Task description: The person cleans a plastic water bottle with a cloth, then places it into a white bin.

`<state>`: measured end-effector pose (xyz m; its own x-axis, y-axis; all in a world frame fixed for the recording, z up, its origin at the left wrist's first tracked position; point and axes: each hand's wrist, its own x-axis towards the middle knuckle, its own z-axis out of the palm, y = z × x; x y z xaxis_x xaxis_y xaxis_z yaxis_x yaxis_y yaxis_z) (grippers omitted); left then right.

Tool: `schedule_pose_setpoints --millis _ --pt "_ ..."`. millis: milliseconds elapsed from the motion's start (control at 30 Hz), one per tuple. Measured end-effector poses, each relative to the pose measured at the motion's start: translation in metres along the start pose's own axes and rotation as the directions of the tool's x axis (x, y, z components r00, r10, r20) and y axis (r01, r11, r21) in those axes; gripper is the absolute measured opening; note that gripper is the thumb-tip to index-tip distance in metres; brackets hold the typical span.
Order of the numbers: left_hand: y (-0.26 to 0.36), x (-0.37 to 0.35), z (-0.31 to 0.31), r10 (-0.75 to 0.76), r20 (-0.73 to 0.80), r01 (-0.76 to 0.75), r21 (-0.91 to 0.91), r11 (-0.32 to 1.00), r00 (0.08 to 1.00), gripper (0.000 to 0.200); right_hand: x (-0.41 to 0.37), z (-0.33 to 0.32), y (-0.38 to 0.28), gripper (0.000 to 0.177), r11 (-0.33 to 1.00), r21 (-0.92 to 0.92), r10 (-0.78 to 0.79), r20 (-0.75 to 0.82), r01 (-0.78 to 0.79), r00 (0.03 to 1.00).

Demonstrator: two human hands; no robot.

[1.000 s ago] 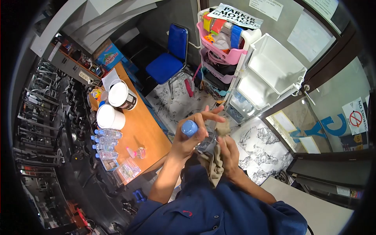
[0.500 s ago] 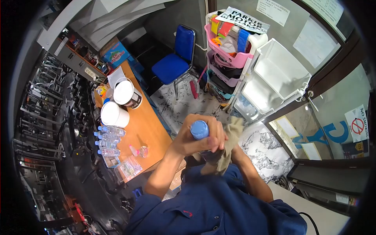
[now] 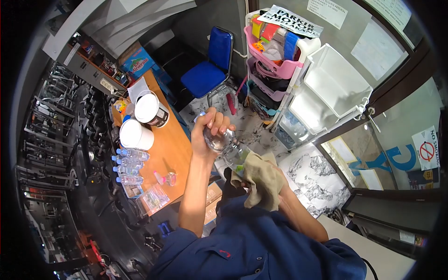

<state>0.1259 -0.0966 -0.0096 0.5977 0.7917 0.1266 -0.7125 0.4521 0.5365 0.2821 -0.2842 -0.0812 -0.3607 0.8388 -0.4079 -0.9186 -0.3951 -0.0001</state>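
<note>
My left hand (image 3: 208, 133) is wrapped round the upper part of a clear plastic bottle (image 3: 226, 145), with its blue cap (image 3: 200, 115) just showing past the fingers. The bottle lies tilted, cap end to the upper left. At its lower end, a beige cloth (image 3: 262, 178) covers part of the bottle. My right hand (image 3: 281, 181) is closed on this cloth, most of its fingers hidden beneath the folds.
To the left, a wooden desk (image 3: 176, 154) bears two white buckets (image 3: 136, 134), several water bottles (image 3: 129, 164) and a small pink-topped spray bottle (image 3: 166, 178). Ahead are a blue chair (image 3: 205, 77), a basket rack (image 3: 275, 65) and white bins (image 3: 331, 84); a glass door is at right.
The bottle has tipped from cap-toward-me to a slant, its cap moving left and away. My left hand has moved left with it, and the cloth now shows more fully at the bottle's lower end.
</note>
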Motion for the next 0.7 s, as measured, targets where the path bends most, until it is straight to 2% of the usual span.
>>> schedule_pose_setpoints --millis 33,133,167,267,300,333,400,500,600,700 --pt "-0.002 0.001 0.0 0.023 0.001 -0.023 0.08 0.997 1.0 0.033 -0.001 -0.002 0.001 0.039 0.991 0.108 -0.076 -0.021 0.078 0.997" --pt "-0.005 -0.001 0.002 0.043 0.048 -0.056 0.329 0.943 0.998 0.033 0.01 -0.016 0.006 0.041 0.967 -0.138 -0.236 -0.145 0.216 0.961" --pt "-0.007 -0.002 0.005 0.038 0.071 -0.064 0.408 0.911 0.997 0.033 0.011 -0.017 0.01 0.041 0.982 -0.083 -0.183 -0.205 0.169 0.962" --pt "-0.015 -0.011 0.026 -0.033 0.229 -0.127 0.648 0.751 0.973 0.026 0.025 -0.034 0.017 0.042 0.94 -0.289 -0.264 -0.273 0.183 0.925" --pt "-0.02 -0.015 0.038 -0.07 0.27 -0.153 0.72 0.677 0.96 0.024 0.031 -0.04 0.021 0.044 0.906 -0.357 -0.342 -0.304 0.227 0.889" --pt "-0.026 -0.02 0.048 -0.109 0.306 -0.184 0.782 0.595 0.946 0.021 0.036 -0.061 0.023 0.044 0.84 -0.485 -0.398 -0.248 0.243 0.883" --pt "-0.042 -0.028 0.059 -0.174 0.429 -0.339 0.858 0.386 0.886 0.02 0.037 -0.1 0.024 0.044 0.681 -0.681 -0.486 -0.145 0.269 0.862" --pt "-0.07 -0.043 0.071 -0.168 0.474 -0.387 0.84 0.381 0.864 0.019 0.03 -0.115 0.012 0.043 0.441 -0.863 -0.584 -0.067 0.246 0.809" --pt "-0.081 -0.05 0.061 -0.267 0.391 -0.304 0.899 0.314 0.881 0.019 0.02 -0.125 0.001 0.041 0.179 -0.97 -0.663 0.004 0.164 0.748" --pt "-0.103 -0.047 0.039 -0.131 0.429 -0.4 0.894 0.202 0.894 0.017 0.014 -0.139 -0.014 0.041 -0.054 -0.998 -0.696 0.067 0.041 0.715"
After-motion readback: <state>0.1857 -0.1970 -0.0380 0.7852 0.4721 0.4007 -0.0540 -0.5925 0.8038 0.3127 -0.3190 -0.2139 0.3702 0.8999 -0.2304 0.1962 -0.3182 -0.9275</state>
